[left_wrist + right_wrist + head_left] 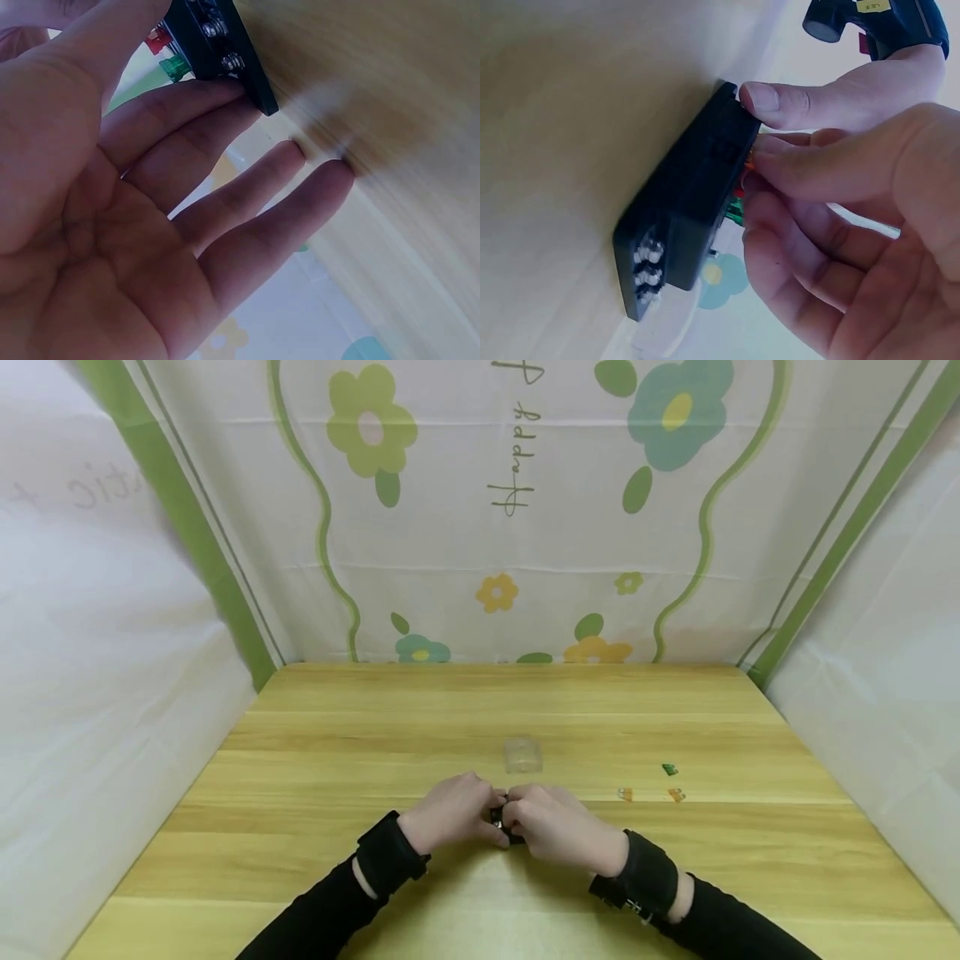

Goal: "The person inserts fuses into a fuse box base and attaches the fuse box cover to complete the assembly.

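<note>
A black fuse block (686,199) with silver screw terminals stands between both hands, mostly covered by them in the head view. My left hand (457,810) grips it, the thumb at one end and the index and middle fingertips along its edge; the other two fingers stretch out over the table. My right hand (558,827) pinches a small orange blade fuse (751,156) at the top of the block, its lower part hidden by fingers. Beside it on the block sit a red fuse (157,40) and a green fuse (175,67).
A clear plastic cover (522,755) lies on the wooden table (375,727) just beyond the hands. To the right lie loose blade fuses: a green one (670,769), an orange one (626,794) and another orange one (677,795). Printed white cloth (450,527) hangs around the table.
</note>
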### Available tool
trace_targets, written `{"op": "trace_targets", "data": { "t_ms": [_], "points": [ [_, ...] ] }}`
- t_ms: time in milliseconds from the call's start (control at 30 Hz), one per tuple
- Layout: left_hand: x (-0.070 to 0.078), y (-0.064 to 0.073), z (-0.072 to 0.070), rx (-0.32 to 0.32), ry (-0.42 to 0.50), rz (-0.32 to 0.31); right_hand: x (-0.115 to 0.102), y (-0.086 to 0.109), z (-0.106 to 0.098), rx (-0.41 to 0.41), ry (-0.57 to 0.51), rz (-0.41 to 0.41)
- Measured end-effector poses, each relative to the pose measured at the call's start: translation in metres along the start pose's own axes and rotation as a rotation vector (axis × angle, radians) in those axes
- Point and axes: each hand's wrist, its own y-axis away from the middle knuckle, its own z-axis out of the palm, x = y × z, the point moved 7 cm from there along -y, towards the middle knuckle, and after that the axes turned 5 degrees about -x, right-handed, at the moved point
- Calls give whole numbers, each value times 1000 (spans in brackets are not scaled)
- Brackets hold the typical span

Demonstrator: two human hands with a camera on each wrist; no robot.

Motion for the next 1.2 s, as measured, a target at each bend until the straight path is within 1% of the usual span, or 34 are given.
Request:
{"op": "trace_targets", "data": {
  "t_ms": [167, 300, 467, 767, 900, 1000, 1200],
  "points": [
    [2, -1, -2, 10, 9, 30, 1, 0, -2, 38, -25, -2],
    [0, -1, 0, 1, 7, 23, 1, 0, 0, 52, -12, -12],
    [-4, -1, 3, -5, 3, 5, 0, 0, 4, 35, 3, -17],
    [-1, -1, 3, -6, 6, 15, 3, 2, 2, 2, -4, -26],
    [1, 0, 0, 3, 15, 25, 4, 2, -1, -16, -34, -22],
    [2, 1, -1, -7, 18, 21, 7, 3, -6, -18, -57, -16],
    [1, 0, 1, -21, -11, 10, 16, 4, -24, 55, -42, 1]
  ]
}}
